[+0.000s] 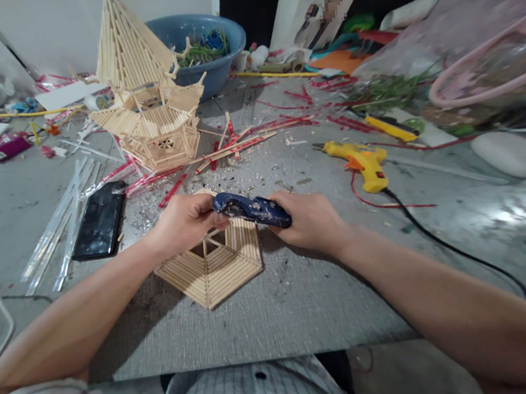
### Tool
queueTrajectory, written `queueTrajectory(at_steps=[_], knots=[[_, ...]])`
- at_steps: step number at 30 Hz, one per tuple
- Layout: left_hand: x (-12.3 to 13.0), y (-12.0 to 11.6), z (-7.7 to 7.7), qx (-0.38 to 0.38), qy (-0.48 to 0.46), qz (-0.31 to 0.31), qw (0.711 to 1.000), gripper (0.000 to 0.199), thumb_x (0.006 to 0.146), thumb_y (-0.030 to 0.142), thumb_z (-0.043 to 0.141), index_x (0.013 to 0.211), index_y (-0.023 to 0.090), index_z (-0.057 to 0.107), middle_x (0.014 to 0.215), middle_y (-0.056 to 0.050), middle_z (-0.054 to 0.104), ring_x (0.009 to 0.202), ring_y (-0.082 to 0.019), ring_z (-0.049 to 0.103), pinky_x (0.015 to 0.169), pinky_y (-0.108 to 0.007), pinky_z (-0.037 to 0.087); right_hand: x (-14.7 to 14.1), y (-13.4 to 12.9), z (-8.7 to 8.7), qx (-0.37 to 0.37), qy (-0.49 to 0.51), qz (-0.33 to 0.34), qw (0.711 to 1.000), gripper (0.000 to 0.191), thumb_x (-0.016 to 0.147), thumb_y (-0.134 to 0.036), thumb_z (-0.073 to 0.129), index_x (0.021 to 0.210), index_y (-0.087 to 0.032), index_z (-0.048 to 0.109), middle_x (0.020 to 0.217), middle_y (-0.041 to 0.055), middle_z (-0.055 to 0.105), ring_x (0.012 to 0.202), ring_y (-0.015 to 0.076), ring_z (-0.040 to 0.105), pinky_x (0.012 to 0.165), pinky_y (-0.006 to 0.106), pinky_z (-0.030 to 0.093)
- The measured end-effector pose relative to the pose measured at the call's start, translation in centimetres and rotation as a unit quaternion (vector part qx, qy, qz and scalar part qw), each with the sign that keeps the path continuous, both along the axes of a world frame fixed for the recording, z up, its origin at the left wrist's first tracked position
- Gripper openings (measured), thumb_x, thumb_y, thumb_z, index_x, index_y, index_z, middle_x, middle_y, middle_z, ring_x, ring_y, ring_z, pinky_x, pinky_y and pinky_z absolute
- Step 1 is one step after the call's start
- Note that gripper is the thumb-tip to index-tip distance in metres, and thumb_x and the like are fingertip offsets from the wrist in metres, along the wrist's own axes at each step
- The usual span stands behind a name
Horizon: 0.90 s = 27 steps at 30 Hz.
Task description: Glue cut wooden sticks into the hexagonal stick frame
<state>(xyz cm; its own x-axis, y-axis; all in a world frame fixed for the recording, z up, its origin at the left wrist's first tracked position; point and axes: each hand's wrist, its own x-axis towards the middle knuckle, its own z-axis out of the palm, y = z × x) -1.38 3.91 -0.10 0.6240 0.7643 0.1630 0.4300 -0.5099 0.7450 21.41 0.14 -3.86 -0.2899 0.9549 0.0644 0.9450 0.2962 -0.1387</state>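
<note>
My right hand (305, 221) is wrapped round a worn dark blue hand tool (255, 209), perhaps a cutter; its working edge does not show clearly. Close against the tool's left end, my left hand (188, 220) is closed in a pinch, and what lies between its fingers is hidden. Below both hands a hexagonal frame of thin wooden sticks (210, 274) lies on the table, its open middle crossed by spokes. My hands and the tool cover its far side.
A stick-built pagoda (156, 120) stands behind, before a blue basin (223, 41). Glue sticks (66, 224) and a black phone (99, 220) lie left. On the right are a yellow glue gun (365, 164) with a trailing cord and a yellow utility knife (390, 127). Red-wrapped sticks (239, 146) litter the table.
</note>
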Motion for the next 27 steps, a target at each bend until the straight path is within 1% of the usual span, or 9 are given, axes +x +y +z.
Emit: queueTrajectory(at_steps=[6,10,12,16,18,21,24,27], knots=[[0.1,-0.2,0.3,-0.029,0.005,0.008,1.000,0.015,0.078,0.022,0.055,0.070,0.012,0.063,0.063,-0.002,0.069,0.059,-0.009,0.064,0.053,-0.016,0.046,-0.1,-0.1,0.0,0.008,-0.014,-0.013,1.000,0.027,0.074,-0.029,0.050,0.097,-0.018,0.058,0.083,0.0081,0.070,0.072,0.0221,0.064,0.058,0.029,0.033],[0.1,-0.2,0.3,-0.022,-0.004,0.009,1.000,0.015,0.078,0.021,0.055,0.069,0.012,0.063,0.064,-0.002,0.069,0.061,-0.009,0.064,0.054,-0.016,0.046,-0.3,-0.2,0.1,-0.016,-0.017,-0.035,0.999,0.023,0.075,-0.030,0.049,0.092,-0.018,0.059,0.082,0.0086,0.070,0.073,0.0239,0.065,0.059,0.030,0.035],[0.1,0.0,0.1,-0.016,0.011,0.021,1.000,0.015,0.078,0.022,0.056,0.069,0.013,0.064,0.064,-0.002,0.070,0.060,-0.009,0.063,0.055,-0.018,0.046,-0.3,-0.1,0.0,-0.010,0.003,-0.039,0.999,0.026,0.075,-0.030,0.049,0.096,-0.018,0.059,0.086,0.0088,0.070,0.077,0.0249,0.065,0.060,0.031,0.037],[-0.1,0.4,-0.1,0.013,0.022,0.021,0.999,0.020,0.081,0.024,0.055,0.068,0.013,0.065,0.065,-0.001,0.070,0.059,-0.008,0.062,0.054,-0.017,0.044,0.1,0.2,-0.3,0.063,0.057,0.003,0.996,0.045,0.071,-0.025,0.053,0.115,-0.017,0.054,0.105,0.0111,0.068,0.089,0.0257,0.064,0.067,0.033,0.043],[-0.1,0.4,-0.2,0.041,0.031,0.016,0.999,0.020,0.081,0.023,0.054,0.067,0.013,0.066,0.063,0.000,0.069,0.059,-0.007,0.060,0.053,-0.016,0.041,0.3,0.3,-0.5,0.075,0.060,0.021,0.995,0.049,0.069,-0.024,0.054,0.118,-0.016,0.053,0.106,0.0117,0.067,0.089,0.0258,0.063,0.069,0.034,0.044],[-0.2,0.4,-0.4,0.079,0.068,0.019,0.994,0.019,0.080,0.022,0.054,0.069,0.013,0.067,0.059,0.002,0.065,0.056,-0.007,0.058,0.050,-0.015,0.038,0.4,0.3,-0.7,0.074,0.057,0.030,0.995,0.049,0.069,-0.024,0.054,0.117,-0.016,0.053,0.105,0.0121,0.067,0.089,0.0261,0.063,0.069,0.034,0.045],[-0.3,0.4,-0.5,0.097,0.097,0.011,0.990,0.022,0.083,0.023,0.052,0.074,0.012,0.069,0.061,0.001,0.067,0.056,-0.007,0.058,0.051,-0.016,0.037,0.3,0.3,-0.8,0.081,0.058,0.031,0.995,0.050,0.069,-0.025,0.053,0.118,-0.015,0.051,0.105,0.0128,0.066,0.090,0.0264,0.062,0.070,0.035,0.046],[-0.4,0.4,-0.7,0.111,0.094,0.004,0.989,0.025,0.085,0.026,0.051,0.077,0.011,0.070,0.063,-0.001,0.068,0.058,-0.007,0.059,0.052,-0.016,0.037,0.2,0.3,-0.7,0.089,0.060,0.036,0.994,0.050,0.070,-0.024,0.053,0.118,-0.014,0.051,0.106,0.0139,0.065,0.093,0.0273,0.062,0.074,0.037,0.046]])
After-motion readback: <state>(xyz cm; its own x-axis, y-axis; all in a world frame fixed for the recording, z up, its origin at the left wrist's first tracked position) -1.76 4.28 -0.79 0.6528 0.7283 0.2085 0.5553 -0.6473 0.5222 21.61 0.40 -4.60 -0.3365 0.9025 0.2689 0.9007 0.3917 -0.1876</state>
